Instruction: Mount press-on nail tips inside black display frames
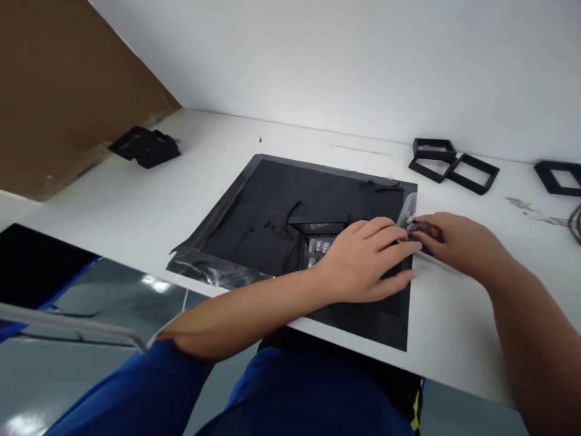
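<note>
My left hand (363, 260) stretches across a small black box (318, 229), palm down, fingers extended and thumb apart. Pale nail-shaped pieces (319, 246) sit in rows inside the box, partly hidden by this hand. The left fingertips reach a clear plastic tray (407, 209) at the right edge of a black mat (254, 212). My right hand (458, 245) is at the same tray, fingers closed together among small dark and shiny pieces (415, 227). What the right fingers pinch is too small to make out.
Several black rectangular frames (474, 174) lie at the back right, with another frame (560, 177) farther right beside a dark cable (575, 224). Black pieces (146, 147) rest at the back left near a brown panel (77, 91). A white wall (340, 66) closes off the back.
</note>
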The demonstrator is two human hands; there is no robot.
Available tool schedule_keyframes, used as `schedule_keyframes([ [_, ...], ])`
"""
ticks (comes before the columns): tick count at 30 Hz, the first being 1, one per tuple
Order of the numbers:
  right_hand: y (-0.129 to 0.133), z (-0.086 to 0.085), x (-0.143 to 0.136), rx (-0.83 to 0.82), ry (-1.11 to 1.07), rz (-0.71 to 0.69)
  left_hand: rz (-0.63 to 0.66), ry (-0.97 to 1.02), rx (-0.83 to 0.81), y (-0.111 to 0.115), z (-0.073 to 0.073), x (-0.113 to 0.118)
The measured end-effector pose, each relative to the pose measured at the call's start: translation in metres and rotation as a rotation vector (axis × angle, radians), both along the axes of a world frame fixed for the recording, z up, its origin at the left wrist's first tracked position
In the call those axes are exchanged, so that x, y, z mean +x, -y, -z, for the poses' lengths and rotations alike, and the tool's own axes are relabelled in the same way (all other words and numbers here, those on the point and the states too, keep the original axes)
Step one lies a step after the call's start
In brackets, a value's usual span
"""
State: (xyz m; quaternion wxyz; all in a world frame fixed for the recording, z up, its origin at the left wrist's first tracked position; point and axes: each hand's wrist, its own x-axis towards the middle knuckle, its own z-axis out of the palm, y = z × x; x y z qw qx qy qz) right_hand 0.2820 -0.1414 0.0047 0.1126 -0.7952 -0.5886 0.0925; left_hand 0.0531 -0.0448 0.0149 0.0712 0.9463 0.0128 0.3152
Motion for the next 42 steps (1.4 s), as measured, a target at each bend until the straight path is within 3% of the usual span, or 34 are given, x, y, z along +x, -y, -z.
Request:
schedule_keyframes([
  [5,0.012,-0.002,0.002,0.035,-0.077,0.032,-0.027,-0.175,0.040,-0.001,0.021,0.000],
  [8,0.017,-0.009,0.007,0.045,-0.140,0.049,-0.003,-0.149,0.009,0.001,0.019,-0.004],
  [14,0.026,-0.021,0.005,0.132,-0.493,0.096,0.034,-0.045,-0.020,0.000,0.012,-0.008],
  [21,0.041,-0.018,0.007,0.160,-0.712,0.056,0.071,-0.013,-0.037,0.002,0.009,-0.013],
  [26,0.048,-0.017,0.010,0.144,-0.771,0.090,0.102,-0.038,-0.044,0.003,0.008,-0.013],
  [37,0.047,-0.022,0.001,0.146,-0.717,-0.036,0.107,0.023,-0.056,0.004,0.011,-0.013],
  [42,0.045,-0.027,-0.001,0.170,-0.816,-0.010,0.115,0.020,-0.071,0.004,0.012,-0.013],
])
